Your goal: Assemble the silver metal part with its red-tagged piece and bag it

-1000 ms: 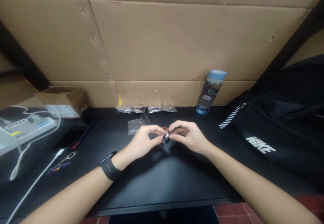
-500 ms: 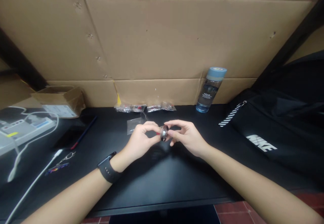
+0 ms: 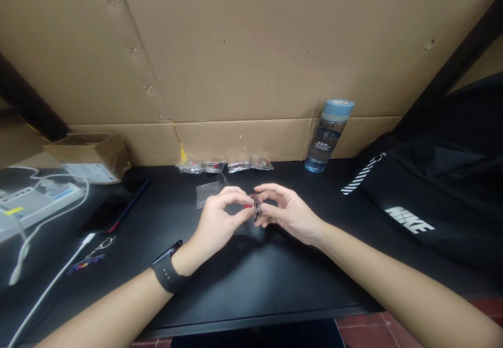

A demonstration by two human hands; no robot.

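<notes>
My left hand [image 3: 220, 219] and my right hand [image 3: 288, 213] meet above the middle of the black table [image 3: 251, 280]. Both pinch a small round metal part [image 3: 257, 207] between thumb and fingers; a bit of red shows beside it. It is too small to name more closely. A black watch [image 3: 168, 273] is on my left wrist. An empty clear plastic bag [image 3: 207, 193] lies just behind my left hand.
Several small clear bags of parts [image 3: 223, 166] line the cardboard wall. A blue water bottle [image 3: 329, 136] stands at the back right, a black sports bag [image 3: 440, 196] at the right. At the left are a cardboard box [image 3: 92, 154], a power strip [image 3: 35, 201], a white cable [image 3: 51, 282], a pen [image 3: 129, 206] and a keyring [image 3: 92, 253].
The metal part has turned between my fingers from face-on to more edge-on. Both hands have stayed together, shifting slightly up in the picture as the view tilted.
</notes>
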